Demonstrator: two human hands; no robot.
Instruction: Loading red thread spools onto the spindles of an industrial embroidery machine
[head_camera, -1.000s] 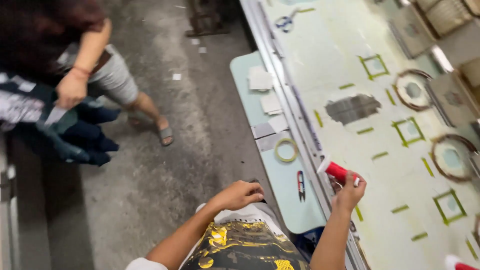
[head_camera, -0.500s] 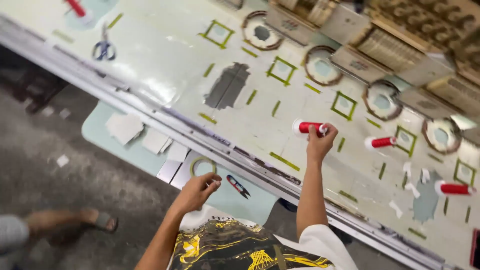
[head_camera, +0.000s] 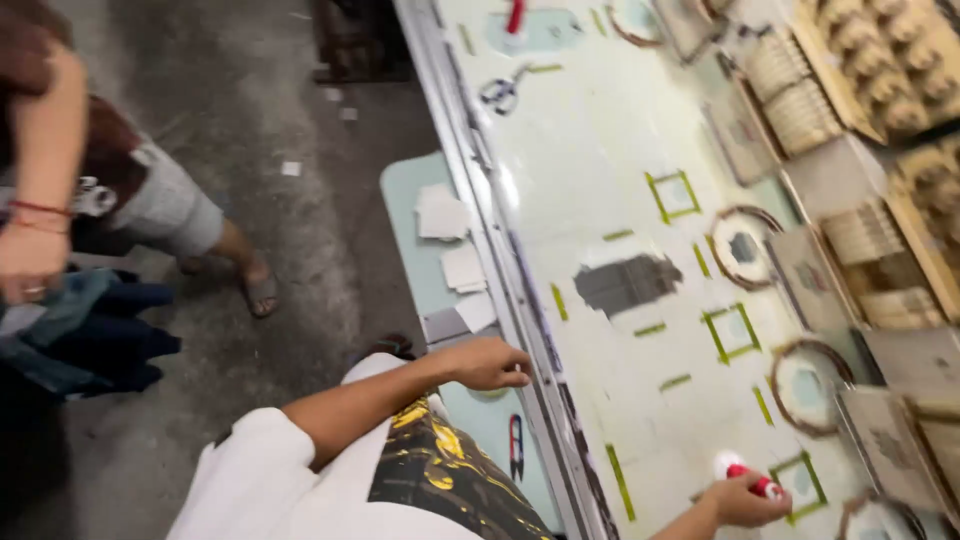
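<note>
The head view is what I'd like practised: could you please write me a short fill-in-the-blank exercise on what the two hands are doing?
1. The right hand holds a white bottle with a ____ cap.
2. The left hand rests at the edge of the long ____.
3. The scissors lie on the table, far from ____ hands.
4. The squares marked on the table are outlined in ____ tape.

Missing words: red; table; both; green
</note>
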